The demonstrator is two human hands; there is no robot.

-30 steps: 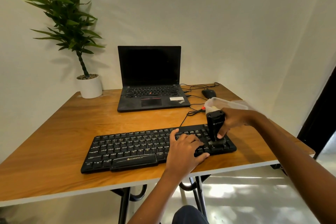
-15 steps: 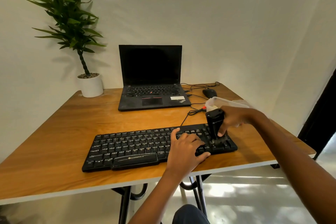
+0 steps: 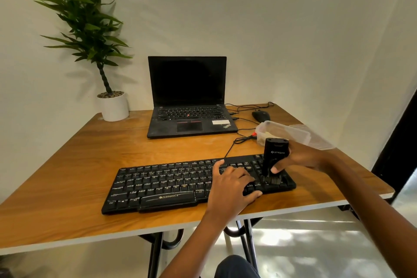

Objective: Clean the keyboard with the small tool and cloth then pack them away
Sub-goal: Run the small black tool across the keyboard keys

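On the worktop (image 3: 67,176), at the right end of the keyboard (image 3: 169,185), the right hand (image 3: 300,156) has its fingers curled round the upright tool (image 3: 275,158), bristles on the keys, while the left hand (image 3: 230,187) rests just beside it, fingers spread flat on the keys.

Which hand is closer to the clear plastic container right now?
Right. The right hand, holding the black cleaning tool upright on the keyboard's right end, sits just in front of the container. The left hand rests on the keys, farther left.
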